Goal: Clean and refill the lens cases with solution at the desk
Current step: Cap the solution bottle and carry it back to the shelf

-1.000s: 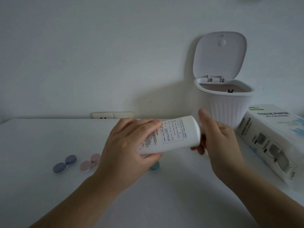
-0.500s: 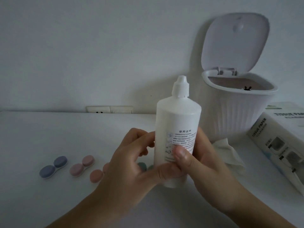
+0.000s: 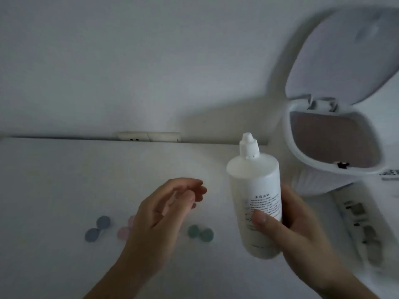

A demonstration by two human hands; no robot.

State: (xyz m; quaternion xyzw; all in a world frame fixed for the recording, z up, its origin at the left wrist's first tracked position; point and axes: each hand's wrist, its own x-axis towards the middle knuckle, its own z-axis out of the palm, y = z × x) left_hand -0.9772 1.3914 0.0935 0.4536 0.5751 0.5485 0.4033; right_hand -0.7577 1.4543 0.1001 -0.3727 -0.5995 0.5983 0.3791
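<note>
My right hand (image 3: 295,225) grips a white solution bottle (image 3: 254,190) upright above the desk, thumb across its printed label, cap on top. My left hand (image 3: 164,214) hovers free to the bottle's left with loosely bent fingers, holding nothing. Three lens cases lie on the white desk (image 3: 54,180): a blue one (image 3: 97,228) at the left, a pink one (image 3: 125,230) partly hidden behind my left hand, and a green one (image 3: 200,233) between my hands. The frame is blurred.
A small white bin (image 3: 319,169) with its lid raised stands at the back right, close behind the bottle. A tissue paper box (image 3: 362,229) lies at the right edge. A wall socket (image 3: 149,137) sits at the desk's rear.
My left hand let go of the bottle and moved away to the left. The right hand keeps the bottle upright and has shifted right. The view swung left and closer to the bin.
</note>
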